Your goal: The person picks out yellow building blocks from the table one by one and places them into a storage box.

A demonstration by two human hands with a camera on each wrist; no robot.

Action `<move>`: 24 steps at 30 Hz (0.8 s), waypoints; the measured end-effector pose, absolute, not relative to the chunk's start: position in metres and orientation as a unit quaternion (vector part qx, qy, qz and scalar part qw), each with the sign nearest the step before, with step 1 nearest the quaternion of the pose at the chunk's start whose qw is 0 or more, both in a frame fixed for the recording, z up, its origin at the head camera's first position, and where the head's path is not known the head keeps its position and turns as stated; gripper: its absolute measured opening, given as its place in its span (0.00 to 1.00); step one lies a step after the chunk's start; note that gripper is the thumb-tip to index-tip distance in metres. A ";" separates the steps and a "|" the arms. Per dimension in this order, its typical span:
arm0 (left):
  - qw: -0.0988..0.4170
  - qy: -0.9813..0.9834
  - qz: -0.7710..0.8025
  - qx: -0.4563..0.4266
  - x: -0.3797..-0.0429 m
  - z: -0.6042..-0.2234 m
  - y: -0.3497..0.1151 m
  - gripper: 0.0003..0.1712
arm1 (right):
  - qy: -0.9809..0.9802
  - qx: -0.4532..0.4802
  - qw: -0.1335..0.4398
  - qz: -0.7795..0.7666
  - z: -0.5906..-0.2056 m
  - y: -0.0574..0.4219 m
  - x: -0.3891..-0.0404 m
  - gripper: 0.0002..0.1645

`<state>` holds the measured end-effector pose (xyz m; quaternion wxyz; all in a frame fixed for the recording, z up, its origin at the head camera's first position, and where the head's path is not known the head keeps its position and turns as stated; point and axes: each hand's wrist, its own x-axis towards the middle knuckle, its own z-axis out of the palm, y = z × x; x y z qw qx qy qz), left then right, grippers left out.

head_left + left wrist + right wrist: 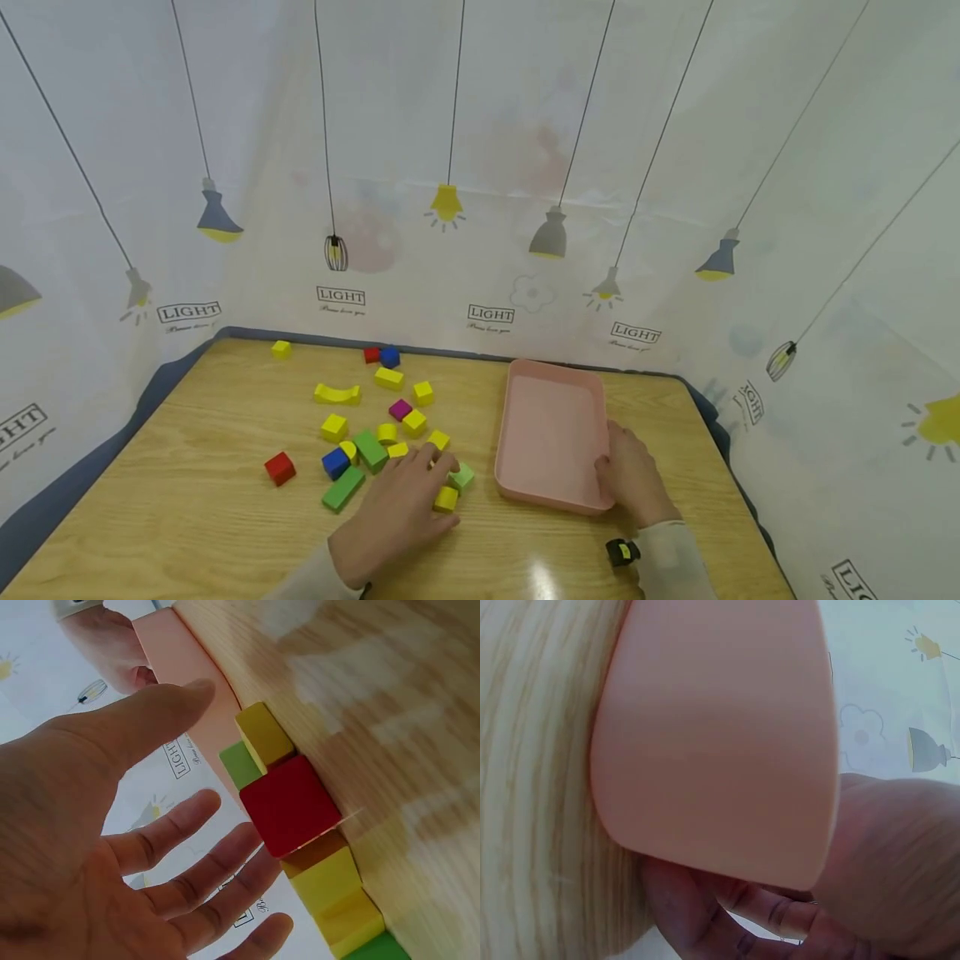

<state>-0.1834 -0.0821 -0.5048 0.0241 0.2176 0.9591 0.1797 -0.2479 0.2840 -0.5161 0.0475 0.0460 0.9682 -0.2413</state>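
My left hand [401, 508] reaches over the near right part of a scatter of toy blocks, its fingers spread and slightly bent, holding nothing. In the left wrist view a red block [290, 806] lies just beyond the fingertips; my hand hides it from the head view. Beside that hand are a yellow block [446, 500] and a light green block [462, 476]. My right hand [633, 475] grips the right wall of a shallow pink tray [551, 433], thumb over the rim. The tray's inside shows no blocks.
Left of the tray lie several more blocks, among them a red cube [280, 468], a green block [343, 489], a purple block [401, 409] and a yellow arch [337, 394]. A small black object [621, 552] is by my right wrist. Printed cloth walls [420, 300] enclose the wooden table [187, 517].
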 end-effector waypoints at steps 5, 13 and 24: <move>0.013 0.954 0.181 0.240 -0.182 -0.504 -0.085 0.25 | 0.967 0.044 0.045 -0.247 -0.517 0.285 -0.248 0.41; 0.020 0.952 0.176 0.251 -0.182 -0.504 -0.084 0.17 | 0.966 0.043 0.043 -0.250 -0.517 0.288 -0.249 0.41; 0.014 0.956 0.142 0.258 -0.185 -0.511 -0.080 0.14 | 0.970 0.018 0.039 -0.239 -0.518 0.297 -0.249 0.40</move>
